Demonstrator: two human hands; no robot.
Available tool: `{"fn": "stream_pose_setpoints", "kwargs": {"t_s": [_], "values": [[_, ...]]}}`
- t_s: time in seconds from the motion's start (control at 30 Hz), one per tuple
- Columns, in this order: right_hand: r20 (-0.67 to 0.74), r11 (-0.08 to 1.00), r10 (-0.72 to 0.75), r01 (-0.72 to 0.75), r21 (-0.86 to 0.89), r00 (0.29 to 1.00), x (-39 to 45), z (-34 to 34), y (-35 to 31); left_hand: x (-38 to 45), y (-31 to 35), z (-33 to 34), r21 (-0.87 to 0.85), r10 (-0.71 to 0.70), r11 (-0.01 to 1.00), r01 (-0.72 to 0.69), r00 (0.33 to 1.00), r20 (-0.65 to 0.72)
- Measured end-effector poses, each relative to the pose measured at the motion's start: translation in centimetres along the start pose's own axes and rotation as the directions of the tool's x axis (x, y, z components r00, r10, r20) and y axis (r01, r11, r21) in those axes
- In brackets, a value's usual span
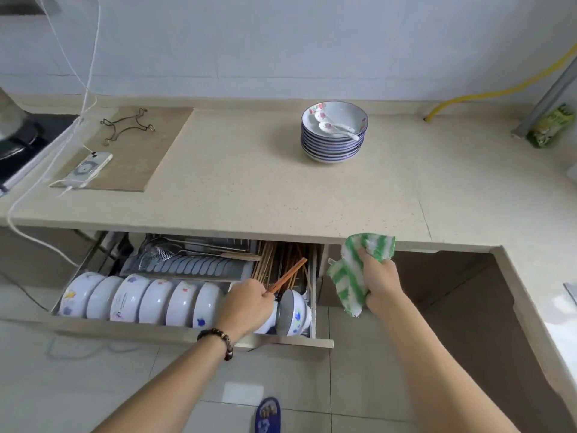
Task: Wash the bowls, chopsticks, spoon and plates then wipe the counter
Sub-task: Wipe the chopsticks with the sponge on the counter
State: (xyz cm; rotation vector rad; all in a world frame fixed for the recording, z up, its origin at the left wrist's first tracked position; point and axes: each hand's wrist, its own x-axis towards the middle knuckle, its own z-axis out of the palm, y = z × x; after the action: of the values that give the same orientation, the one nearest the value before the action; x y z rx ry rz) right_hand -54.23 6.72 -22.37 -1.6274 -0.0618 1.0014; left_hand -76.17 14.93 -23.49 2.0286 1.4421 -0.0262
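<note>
My left hand (248,306) grips a pair of brown chopsticks (288,274) over the right end of an open drawer (193,334) below the counter. White bowls (140,296) stand on edge in a row in the drawer, and more chopsticks (268,257) lie in a compartment behind them. My right hand (379,276) holds a green and white striped cloth (349,284) just under the counter's front edge. A stack of blue-rimmed plates (332,145) stands on the beige counter (265,189), with white spoons (335,127) lying in the top one.
A phone (90,165) on a cable and a wire trivet (126,125) lie on a board (150,151) at the counter's left. A stove (18,142) is at far left. A yellow hose (499,92) and a green packet (551,126) are at back right. A blue slipper (268,415) is on the floor.
</note>
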Motion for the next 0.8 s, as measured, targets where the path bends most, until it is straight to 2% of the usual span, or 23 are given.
{"fn": "stream_pose_setpoints", "kwargs": {"t_s": [0.13,0.33,0.53,0.7,0.8], "values": [[0.041,0.999,0.01,-0.008,-0.039,0.999,1.5,-0.2,2.9,3.4,-1.2,5.2,-0.104,-0.087,0.991,0.089,0.996,0.021],[0.032,0.993,0.049,-0.045,-0.107,0.998,5.6,-1.8,7.7,11.8,-1.1,12.5,-0.115,-0.088,0.99,0.087,0.996,-0.006],[0.028,0.991,0.045,-0.041,-0.129,0.999,9.9,-2.1,9.4,19.6,-0.4,16.7,0.064,-0.083,0.994,0.083,0.997,-0.002],[0.036,0.994,0.06,-0.056,-0.096,0.998,12.2,-1.0,10.7,22.1,-1.1,18.7,0.234,-0.057,0.97,0.062,0.998,-0.027],[0.054,0.994,0.062,-0.057,-0.089,0.997,13.0,-0.3,11.2,22.9,-2.1,19.6,0.296,-0.092,0.952,0.083,0.996,0.016]]}}
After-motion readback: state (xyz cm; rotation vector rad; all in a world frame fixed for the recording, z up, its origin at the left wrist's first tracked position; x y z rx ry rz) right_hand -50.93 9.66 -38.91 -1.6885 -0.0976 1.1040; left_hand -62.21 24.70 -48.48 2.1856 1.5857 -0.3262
